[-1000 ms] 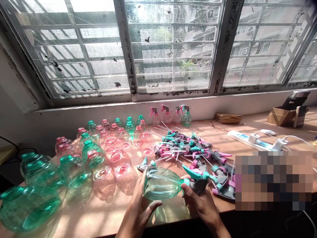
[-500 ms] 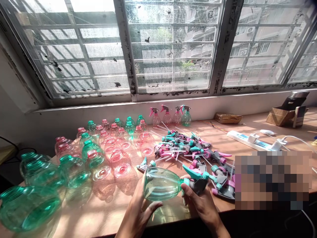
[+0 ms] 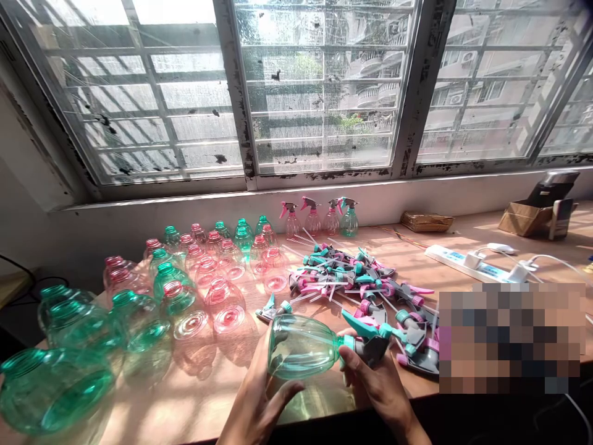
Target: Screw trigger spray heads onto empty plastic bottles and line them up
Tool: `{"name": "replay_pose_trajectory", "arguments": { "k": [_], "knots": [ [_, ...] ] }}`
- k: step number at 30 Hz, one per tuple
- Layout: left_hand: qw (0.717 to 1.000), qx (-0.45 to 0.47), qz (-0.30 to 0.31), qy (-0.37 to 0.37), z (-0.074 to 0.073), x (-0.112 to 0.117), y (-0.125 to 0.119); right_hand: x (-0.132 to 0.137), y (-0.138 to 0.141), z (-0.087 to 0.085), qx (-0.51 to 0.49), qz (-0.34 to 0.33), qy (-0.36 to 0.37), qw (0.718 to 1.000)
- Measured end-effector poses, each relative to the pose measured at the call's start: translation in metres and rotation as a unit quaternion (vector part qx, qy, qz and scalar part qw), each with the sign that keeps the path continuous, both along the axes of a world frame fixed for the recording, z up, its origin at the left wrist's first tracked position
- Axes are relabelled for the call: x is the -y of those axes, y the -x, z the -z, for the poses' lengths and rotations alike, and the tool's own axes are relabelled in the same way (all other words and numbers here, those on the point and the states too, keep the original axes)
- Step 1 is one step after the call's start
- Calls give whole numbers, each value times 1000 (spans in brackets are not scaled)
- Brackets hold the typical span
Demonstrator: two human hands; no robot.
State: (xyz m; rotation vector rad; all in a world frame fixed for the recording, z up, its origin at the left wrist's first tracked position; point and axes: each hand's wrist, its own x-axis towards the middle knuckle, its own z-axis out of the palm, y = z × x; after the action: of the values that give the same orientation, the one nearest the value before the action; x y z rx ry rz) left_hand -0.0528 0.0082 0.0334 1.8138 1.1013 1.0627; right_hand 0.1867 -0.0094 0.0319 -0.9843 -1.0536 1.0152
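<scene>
A clear green spray bottle [image 3: 303, 347] lies sideways in the air between my two hands, just above the table's front edge. My left hand [image 3: 266, 386] cups its base end, the thumb below and most fingers hidden behind the bottle. At the neck, my right hand [image 3: 365, 374] pinches the teal collar of the grey and teal trigger sprayer [image 3: 368, 337], which sits on the bottle's mouth. A loose sprayer head [image 3: 273, 309] lies just behind the bottle. Beyond my right hand spreads a heap of pink, teal and grey sprayer heads [image 3: 347, 272] with white tubes.
Several open green bottles [image 3: 139, 321] and pink bottles [image 3: 225, 303] stand on the left of the table [image 3: 194, 402]. Fitted spray bottles [image 3: 312, 219] line the window wall. A power strip [image 3: 472, 264], a brown packet [image 3: 426, 221] and a cardboard box [image 3: 521, 216] are at the right.
The bottle has turned slightly about its long axis and sits a touch lower at its base. Both hands stay in nearly the same place.
</scene>
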Motion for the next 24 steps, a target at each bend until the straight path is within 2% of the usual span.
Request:
{"name": "replay_pose_trajectory", "arguments": {
  "k": [4, 8, 17, 21, 24],
  "knots": [
    [1000, -9, -12, -24, 9, -4, -2, 1, 0, -4, -6, 2, 0, 1000],
    [998, 38, -33, -26, 17, -6, -7, 1, 2, -4, -6, 6, -1, 1000],
    [1000, -16, 4, 9, -3, 3, 0, 2, 1, -5, 4, -11, -7, 1000],
    [999, -42, -1, 11, 1, 2, 2, 2, 0, -5, 5, -9, -7, 1000],
    [1000, -9, -9, 1, 9, 1, -1, 2, 0, -5, 0, -5, -7, 1000]
  ]
}}
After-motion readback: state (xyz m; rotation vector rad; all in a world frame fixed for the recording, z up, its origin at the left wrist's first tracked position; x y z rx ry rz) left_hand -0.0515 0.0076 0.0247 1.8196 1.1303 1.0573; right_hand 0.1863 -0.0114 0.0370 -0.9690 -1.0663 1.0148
